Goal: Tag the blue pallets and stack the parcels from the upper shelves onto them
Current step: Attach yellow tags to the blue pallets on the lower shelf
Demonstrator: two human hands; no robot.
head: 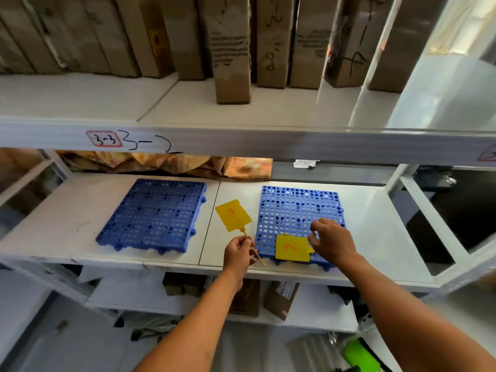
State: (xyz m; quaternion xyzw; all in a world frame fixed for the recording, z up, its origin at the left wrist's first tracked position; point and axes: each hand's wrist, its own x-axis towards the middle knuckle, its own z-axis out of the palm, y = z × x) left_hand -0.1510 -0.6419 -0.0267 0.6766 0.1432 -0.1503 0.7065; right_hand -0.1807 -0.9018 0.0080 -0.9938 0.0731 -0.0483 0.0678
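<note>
On the shelf beam (241, 142), a red-framed sticker (104, 138) is reading "3-3" beside handwritten "3-2". Below, two perforated blue pallets are lying apart on the white middle shelf (67, 224): the left pallet (153, 214) bare, the right pallet (298, 213) bearing a yellow tag marked "2" (292, 248). The left hand (239, 251) is pinching the strap of a yellow tag marked "1" (233, 214); the right hand (331, 241) is resting curled fingers on the right pallet beside tag "2". Brown parcels (232, 49) are standing upright above.
</note>
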